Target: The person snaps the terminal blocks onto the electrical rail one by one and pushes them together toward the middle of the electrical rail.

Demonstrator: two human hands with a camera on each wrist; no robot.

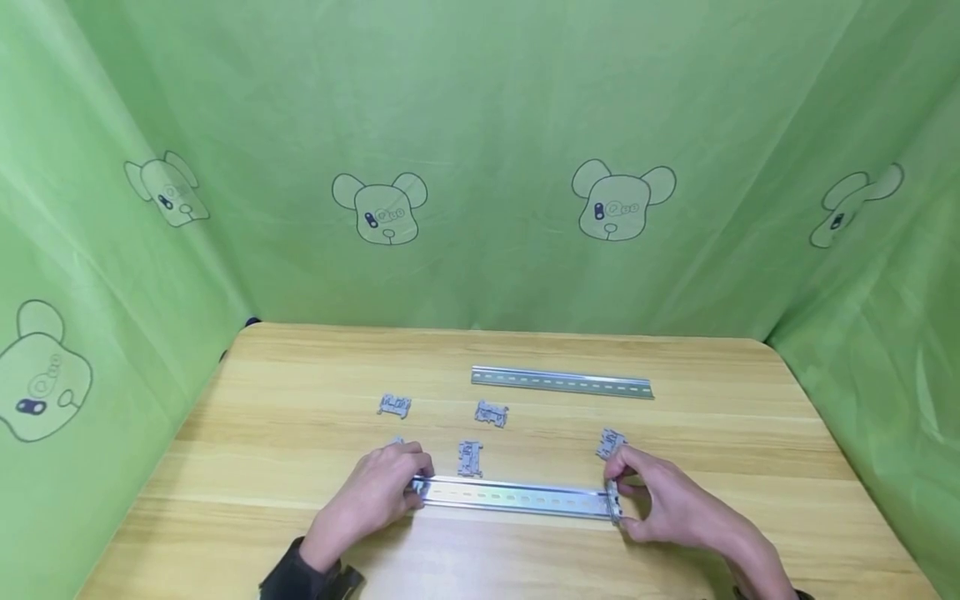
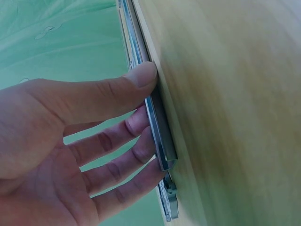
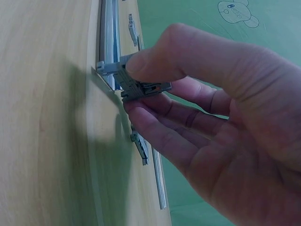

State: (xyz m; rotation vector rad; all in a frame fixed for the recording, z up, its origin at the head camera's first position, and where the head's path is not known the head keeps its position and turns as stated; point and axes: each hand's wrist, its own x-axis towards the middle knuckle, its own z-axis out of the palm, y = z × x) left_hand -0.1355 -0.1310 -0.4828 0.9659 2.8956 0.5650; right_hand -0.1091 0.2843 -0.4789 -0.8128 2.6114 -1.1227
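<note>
A slotted metal DIN rail (image 1: 517,497) lies crosswise near the front of the table. My left hand (image 1: 381,490) grips its left end, thumb on the near edge and fingers along the far edge in the left wrist view. At the opposite end, my right hand (image 1: 667,504) pinches a grey terminal block (image 3: 136,82) between thumb and fingers. That block stands upright across the rail's right end; whether it is clipped on, I cannot tell. Another grey block (image 1: 612,442) lies just beyond the right hand, and one more (image 1: 397,441) is mostly hidden behind the left hand.
A second DIN rail (image 1: 562,382) lies toward the back of the wooden table (image 1: 300,367). Between the rails are loose terminal blocks, one at left (image 1: 394,405), one in the middle (image 1: 491,413) and one nearer the front rail (image 1: 469,458). Green curtains (image 1: 480,275) surround the table.
</note>
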